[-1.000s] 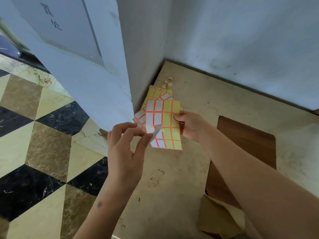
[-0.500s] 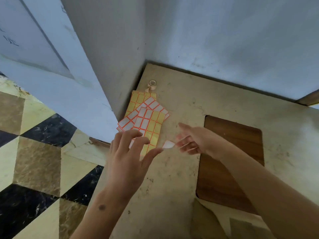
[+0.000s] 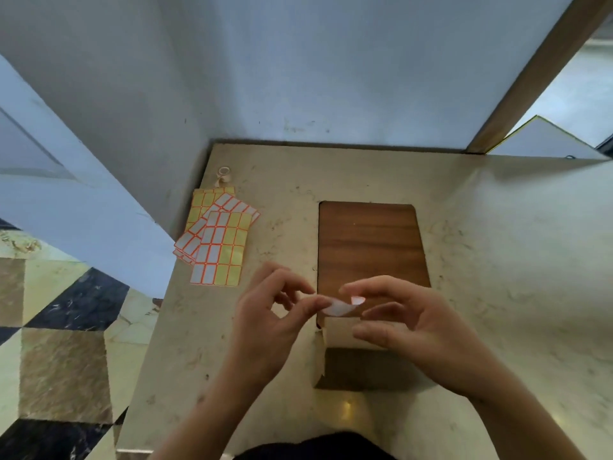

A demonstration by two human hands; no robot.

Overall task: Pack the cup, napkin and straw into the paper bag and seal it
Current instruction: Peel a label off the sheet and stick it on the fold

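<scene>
Pinching one white sticker (image 3: pixel 338 307) between them, both hands (image 3: pixel 335 322) hover above the paper bag (image 3: pixel 351 366).

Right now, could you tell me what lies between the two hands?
In the head view, a single white sticker spans the gap, pinched by the left hand and the right hand, above the paper bag.

Single head view, looking steeply down, close over marble counter (image 3: pixel 497 260) (wall corner ahead, floor at left).
</scene>
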